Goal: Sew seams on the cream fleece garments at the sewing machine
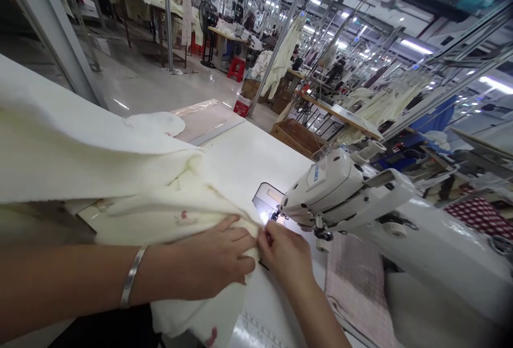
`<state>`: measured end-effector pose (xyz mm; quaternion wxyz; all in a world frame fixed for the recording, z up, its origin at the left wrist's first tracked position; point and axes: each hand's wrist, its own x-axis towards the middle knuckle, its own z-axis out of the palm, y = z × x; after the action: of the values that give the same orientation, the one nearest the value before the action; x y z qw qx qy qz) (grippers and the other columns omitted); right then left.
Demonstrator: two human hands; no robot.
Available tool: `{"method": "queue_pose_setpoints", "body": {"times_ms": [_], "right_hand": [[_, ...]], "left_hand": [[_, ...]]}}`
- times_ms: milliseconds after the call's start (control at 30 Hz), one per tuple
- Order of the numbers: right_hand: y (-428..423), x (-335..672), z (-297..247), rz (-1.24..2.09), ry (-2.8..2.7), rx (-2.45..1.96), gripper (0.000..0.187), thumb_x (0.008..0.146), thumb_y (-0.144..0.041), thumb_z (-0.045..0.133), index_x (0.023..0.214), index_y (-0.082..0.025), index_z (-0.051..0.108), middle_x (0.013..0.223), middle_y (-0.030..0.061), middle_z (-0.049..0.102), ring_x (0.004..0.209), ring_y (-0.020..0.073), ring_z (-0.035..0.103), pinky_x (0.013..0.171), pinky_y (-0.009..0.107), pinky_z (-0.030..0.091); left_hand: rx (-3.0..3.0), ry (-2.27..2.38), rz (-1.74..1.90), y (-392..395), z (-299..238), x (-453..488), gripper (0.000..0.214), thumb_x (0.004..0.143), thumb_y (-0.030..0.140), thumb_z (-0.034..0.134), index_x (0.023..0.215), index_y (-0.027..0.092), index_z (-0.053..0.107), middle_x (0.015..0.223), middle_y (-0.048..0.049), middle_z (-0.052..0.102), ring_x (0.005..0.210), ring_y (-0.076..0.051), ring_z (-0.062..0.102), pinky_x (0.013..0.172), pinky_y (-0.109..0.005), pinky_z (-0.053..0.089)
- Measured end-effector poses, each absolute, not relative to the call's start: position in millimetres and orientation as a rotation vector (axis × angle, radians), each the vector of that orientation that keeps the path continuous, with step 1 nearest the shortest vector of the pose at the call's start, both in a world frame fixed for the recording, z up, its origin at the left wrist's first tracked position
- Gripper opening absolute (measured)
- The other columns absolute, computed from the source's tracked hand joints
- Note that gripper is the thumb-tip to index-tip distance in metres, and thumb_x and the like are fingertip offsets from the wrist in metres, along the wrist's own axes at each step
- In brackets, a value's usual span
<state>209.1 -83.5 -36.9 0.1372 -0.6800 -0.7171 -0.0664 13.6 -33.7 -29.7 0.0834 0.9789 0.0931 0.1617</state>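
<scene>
Head view, and it's the only angle, so here goes. The left hand (218, 257) lies flat on a big pile of cream fabric (140, 177). Its fingers are stretched out and close together, pressing the cloth down onto the white surface (248, 155). It isn't gripping anything, just an open palm on top. There's a silver bracelet (132, 276) on that wrist.

The right hand (286, 254) is just beside the left, with their fingertips almost meeting. Its fingers are curled in, and thumb and fingertips look pinched on the edge of the fabric right where it ends between the two hands. I can't see exactly how much cloth is in the pinch.

Most of the fabric is bunched up above and to the left of the left hand, and a bit hangs off the near edge under that wrist. It has a few small pinkish marks.

Just past the right hand's fingertips is the lit needle plate (266, 198) of a white sewing machine (348, 187), whose body runs off to that hand's right. A pink checked cloth (356, 278) lies right next to the right forearm, on the outer side.
</scene>
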Motion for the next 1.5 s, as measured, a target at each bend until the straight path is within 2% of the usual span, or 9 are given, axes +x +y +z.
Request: {"method": "queue_pose_setpoints", "body": {"times_ms": [200, 300, 400, 500, 633, 900, 1100, 1267, 1500], "right_hand": [[-109.9, 239.8, -34.9, -0.223, -2.152, -1.761, 0.023, 0.093, -0.029, 0.041, 0.091, -0.022, 0.063, 0.073, -0.0013, 0.067, 0.055, 0.0101, 0.057, 0.054, 0.022, 0.034], [-117.3, 228.5, -30.8, -0.220, -2.281, -1.579, 0.025, 0.092, -0.021, 0.039, 0.100, -0.023, 0.062, 0.070, -0.0026, 0.063, 0.057, 0.0117, 0.054, 0.059, 0.025, 0.033], [-114.6, 211.3, -33.0, -0.259, -2.355, -1.457, 0.025, 0.089, -0.017, 0.039, 0.098, -0.020, 0.062, 0.065, -0.0020, 0.059, 0.058, 0.0139, 0.051, 0.060, 0.028, 0.028], [-110.8, 207.0, -38.7, -0.258, -2.337, -1.421, 0.023, 0.088, -0.016, 0.040, 0.085, -0.020, 0.062, 0.063, -0.0020, 0.058, 0.058, 0.0133, 0.050, 0.060, 0.028, 0.027], [-112.8, 220.1, -36.9, -0.138, -2.282, -1.513, 0.023, 0.088, -0.021, 0.040, 0.079, -0.024, 0.061, 0.063, -0.0041, 0.060, 0.057, 0.0110, 0.054, 0.059, 0.025, 0.032], [-86.6, 226.8, -38.6, -0.193, -1.991, -1.962, 0.023, 0.090, -0.037, 0.048, 0.080, -0.025, 0.065, 0.054, -0.0039, 0.063, 0.048, 0.0099, 0.058, 0.048, 0.021, 0.032], [-99.8, 239.1, -43.2, -0.166, -1.993, -2.042, 0.029, 0.090, -0.036, 0.044, 0.074, -0.023, 0.063, 0.055, -0.0036, 0.062, 0.045, 0.0103, 0.056, 0.045, 0.021, 0.030], [-111.7, 250.8, -39.2, -0.090, -2.083, -1.976, 0.032, 0.093, -0.043, 0.040, 0.112, -0.029, 0.063, 0.069, -0.0037, 0.067, 0.056, 0.0102, 0.061, 0.048, 0.019, 0.037], [-105.8, 259.9, -53.5, -0.232, -2.082, -2.058, 0.031, 0.095, -0.040, 0.039, 0.087, -0.027, 0.066, 0.077, -0.0005, 0.070, 0.067, 0.0152, 0.064, 0.051, 0.022, 0.038]], "left_hand": [[2.919, 0.069, 0.351, 15.3, -18.4, 25.4, 0.059, 0.078, 0.060, 0.062, 0.121, 0.020, 0.056, 0.134, -0.0102, 0.052, 0.121, -0.028, 0.047, 0.102, -0.040, 0.031], [2.942, 0.165, 0.377, 15.0, -14.6, 31.5, 0.051, 0.079, 0.057, 0.063, 0.111, 0.016, 0.058, 0.119, -0.0119, 0.060, 0.105, -0.029, 0.054, 0.095, -0.043, 0.035], [2.850, 0.170, 0.373, 1.8, -20.0, 35.1, 0.018, 0.086, 0.026, 0.058, 0.100, 0.014, 0.056, 0.107, -0.0099, 0.063, 0.101, -0.025, 0.056, 0.098, -0.041, 0.034], [2.748, 0.159, 0.395, -5.2, -25.9, 34.3, 0.014, 0.087, 0.012, 0.052, 0.100, 0.015, 0.054, 0.109, -0.0074, 0.063, 0.105, -0.021, 0.056, 0.103, -0.039, 0.031], [2.801, 0.153, 0.418, -4.8, -24.7, 32.2, 0.024, 0.085, 0.025, 0.062, 0.107, 0.016, 0.056, 0.123, -0.0087, 0.057, 0.114, -0.023, 0.052, 0.100, -0.036, 0.035], [2.893, -0.009, 0.478, -8.6, -26.2, 35.3, 0.016, 0.087, 0.032, 0.062, 0.081, 0.017, 0.061, 0.089, -0.0039, 0.063, 0.087, -0.018, 0.057, 0.093, -0.035, 0.040], [2.900, 0.045, 0.408, -2.9, -22.7, 32.2, 0.043, 0.088, 0.045, 0.059, 0.119, 0.016, 0.055, 0.132, -0.0094, 0.053, 0.123, -0.024, 0.044, 0.104, -0.038, 0.031], [3.002, 0.115, 0.344, 6.7, -20.4, 35.4, 0.075, 0.073, 0.071, 0.059, 0.128, 0.021, 0.052, 0.129, -0.0105, 0.055, 0.105, -0.028, 0.053, 0.087, -0.039, 0.038], [2.976, 0.177, 0.410, 10.6, -32.5, 36.9, 0.073, 0.079, 0.074, 0.046, 0.132, 0.025, 0.048, 0.141, -0.0090, 0.045, 0.125, -0.031, 0.041, 0.100, -0.045, 0.028]]}}
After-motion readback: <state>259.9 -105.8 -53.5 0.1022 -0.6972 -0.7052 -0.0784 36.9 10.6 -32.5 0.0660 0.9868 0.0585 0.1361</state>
